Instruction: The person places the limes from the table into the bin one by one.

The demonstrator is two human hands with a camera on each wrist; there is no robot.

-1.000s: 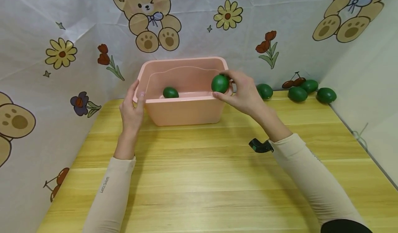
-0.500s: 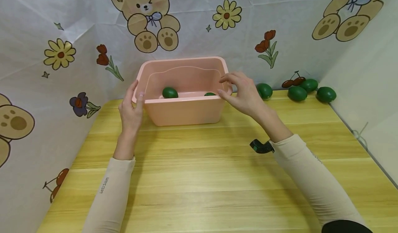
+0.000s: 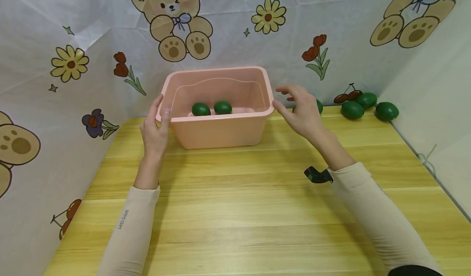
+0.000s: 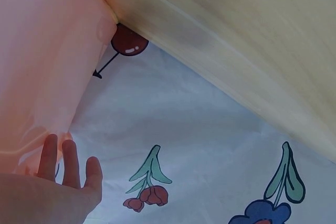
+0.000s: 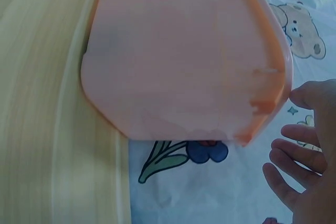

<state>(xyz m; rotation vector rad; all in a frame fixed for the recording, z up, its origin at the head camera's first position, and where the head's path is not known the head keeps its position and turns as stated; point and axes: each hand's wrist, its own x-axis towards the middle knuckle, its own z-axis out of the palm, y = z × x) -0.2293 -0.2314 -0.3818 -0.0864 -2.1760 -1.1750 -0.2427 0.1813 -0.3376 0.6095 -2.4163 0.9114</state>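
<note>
A pink plastic bin (image 3: 217,133) stands at the back of the wooden table. Inside it lie two smooth, dark green oval fruits that look like limes, a left one (image 3: 201,109) and a right one (image 3: 223,107). My left hand (image 3: 155,131) rests at the bin's left end, thumb near the front corner; the left wrist view has its fingers (image 4: 71,163) straight along the outer wall. Just off the right end is my right hand (image 3: 303,112), fingers spread and holding nothing, its thumb tip right at the rim. A green fruit (image 3: 319,106) is partly hidden behind this hand.
Further right along the back of the table lie more green fruits (image 3: 352,110), close to the white side wall (image 3: 434,116). A white cloth printed with bears and flowers (image 3: 235,47) hangs behind the bin. A black camera mount (image 3: 317,175) juts from the right wrist.
My right hand has let go of a green fruit over the bin's right end. That fruit has rolled left beside the other one, and the hand has moved right, outside the rim.
</note>
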